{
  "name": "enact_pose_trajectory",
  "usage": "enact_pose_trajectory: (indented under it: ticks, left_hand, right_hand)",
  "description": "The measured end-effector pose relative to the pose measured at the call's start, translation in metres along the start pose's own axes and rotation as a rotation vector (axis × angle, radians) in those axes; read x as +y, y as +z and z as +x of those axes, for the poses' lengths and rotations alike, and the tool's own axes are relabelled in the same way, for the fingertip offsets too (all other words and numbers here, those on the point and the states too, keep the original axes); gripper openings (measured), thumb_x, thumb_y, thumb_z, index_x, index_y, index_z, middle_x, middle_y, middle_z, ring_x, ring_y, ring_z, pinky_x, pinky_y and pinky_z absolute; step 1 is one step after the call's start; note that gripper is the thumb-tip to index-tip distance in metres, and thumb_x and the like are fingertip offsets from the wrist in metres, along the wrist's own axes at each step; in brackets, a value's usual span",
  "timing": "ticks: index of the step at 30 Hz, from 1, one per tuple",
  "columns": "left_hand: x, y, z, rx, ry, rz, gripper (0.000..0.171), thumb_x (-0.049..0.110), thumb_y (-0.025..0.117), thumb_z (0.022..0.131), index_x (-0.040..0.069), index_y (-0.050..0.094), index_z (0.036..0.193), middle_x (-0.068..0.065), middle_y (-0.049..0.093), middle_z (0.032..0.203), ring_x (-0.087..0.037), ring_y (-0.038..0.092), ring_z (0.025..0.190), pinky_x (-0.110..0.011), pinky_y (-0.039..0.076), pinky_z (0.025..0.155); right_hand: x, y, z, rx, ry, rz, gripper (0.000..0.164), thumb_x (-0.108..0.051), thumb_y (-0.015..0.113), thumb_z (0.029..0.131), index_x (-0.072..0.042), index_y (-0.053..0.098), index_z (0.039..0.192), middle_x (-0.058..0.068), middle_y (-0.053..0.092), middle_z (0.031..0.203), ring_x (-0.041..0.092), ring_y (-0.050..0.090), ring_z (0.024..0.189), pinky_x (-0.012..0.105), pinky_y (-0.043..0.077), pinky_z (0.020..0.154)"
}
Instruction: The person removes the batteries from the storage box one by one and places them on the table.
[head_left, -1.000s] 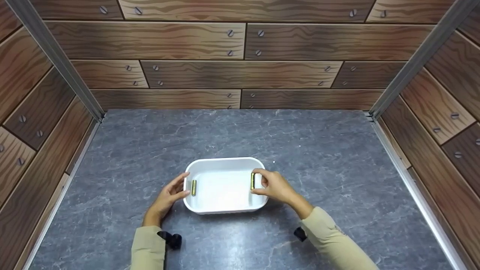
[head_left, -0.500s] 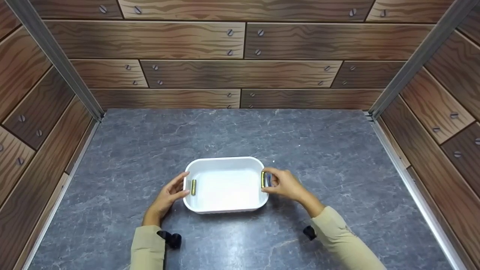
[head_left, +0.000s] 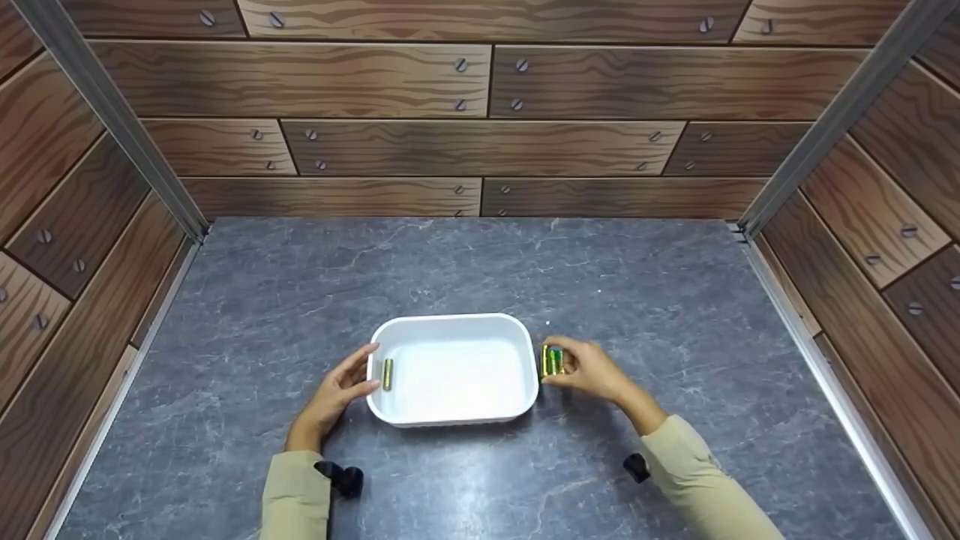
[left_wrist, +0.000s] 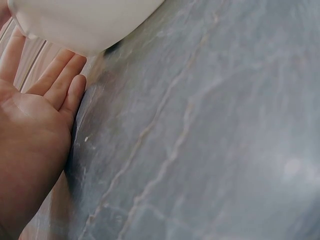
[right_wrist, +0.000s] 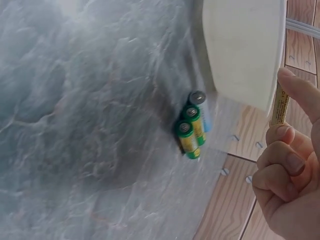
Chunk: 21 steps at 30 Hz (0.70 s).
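A white plastic tub [head_left: 454, 411] sits on the table, with one gold battery [head_left: 388, 374] inside near its left wall. My left hand [head_left: 336, 386] rests at the tub's left end, thumb and forefinger touching the rim; in the left wrist view its fingers [left_wrist: 60, 82] lie fairly straight against the outer wall. Just outside the right end, my right hand [head_left: 589, 367] pinches a gold battery [right_wrist: 280, 105] between thumb and forefinger. Beneath that hand, two green-and-yellow batteries [right_wrist: 190, 136] and a grey-topped, bluish battery [right_wrist: 198, 98] lie on the table side by side, close to the tub.
The grey marbled table [head_left: 480, 270] extends around the tub. Wood-patterned walls [head_left: 480, 82] close off the back and both sides, with metal posts [head_left: 124, 124] at the corners. A black wrist-worn device [head_left: 345, 480] shows by the left sleeve.
My right hand has moved right with the battery, from above the tub's right end, over the rim, to just outside it. Green batteries now show beneath it. My left hand and the tub stay still.
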<state>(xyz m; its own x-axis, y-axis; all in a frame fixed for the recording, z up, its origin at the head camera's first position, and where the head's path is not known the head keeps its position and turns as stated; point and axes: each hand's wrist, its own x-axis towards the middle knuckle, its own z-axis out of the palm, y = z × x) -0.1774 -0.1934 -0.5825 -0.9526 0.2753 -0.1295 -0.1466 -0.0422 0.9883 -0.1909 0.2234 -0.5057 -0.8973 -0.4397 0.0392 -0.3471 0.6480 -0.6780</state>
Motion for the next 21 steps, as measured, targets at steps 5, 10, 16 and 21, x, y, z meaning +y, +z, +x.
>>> enact_pose_trajectory:
  ticks: [5, 10, 16, 21]
  left_hand:
    - [0.001, 0.000, -0.001, -0.007, 0.010, 0.002, 0.072, 0.002, 0.065, 0.087, -0.002, 0.029, 0.149, -0.027, 0.031, 0.154, -0.001, 0.052, 0.118, -0.020, 0.049, 0.092]
    - [0.002, 0.000, -0.002, -0.029, 0.023, 0.006, 0.073, 0.004, 0.066, 0.088, -0.001, 0.028, 0.150, -0.029, 0.031, 0.153, -0.003, 0.052, 0.119, -0.020, 0.049, 0.092]
    - [0.000, 0.000, -0.001, -0.025, 0.025, -0.007, 0.072, 0.002, 0.065, 0.087, -0.002, 0.028, 0.149, -0.030, 0.032, 0.152, -0.005, 0.053, 0.118, -0.020, 0.050, 0.091]
    - [0.000, 0.000, 0.000, -0.019, 0.018, -0.008, 0.072, 0.002, 0.065, 0.087, -0.002, 0.029, 0.149, -0.030, 0.032, 0.152, -0.005, 0.053, 0.118, -0.020, 0.049, 0.092]
  right_hand:
    - [0.008, 0.000, -0.003, -0.007, 0.014, 0.008, 0.056, -0.016, 0.081, 0.074, 0.005, 0.059, 0.121, 0.008, 0.053, 0.063, 0.000, 0.039, 0.056, 0.015, 0.034, 0.053]
    - [0.014, 0.000, -0.006, -0.031, 0.065, 0.000, 0.056, -0.017, 0.081, 0.076, 0.003, 0.059, 0.123, 0.005, 0.053, 0.065, 0.002, 0.040, 0.058, 0.017, 0.035, 0.054]
    - [0.023, -0.001, -0.007, -0.027, 0.099, -0.028, 0.057, -0.018, 0.080, 0.076, 0.003, 0.058, 0.125, 0.001, 0.052, 0.066, 0.005, 0.040, 0.058, 0.018, 0.035, 0.054]
    - [0.031, -0.001, -0.008, -0.028, 0.127, -0.031, 0.055, -0.018, 0.080, 0.076, 0.000, 0.059, 0.124, 0.000, 0.051, 0.065, 0.006, 0.040, 0.057, 0.018, 0.034, 0.052]
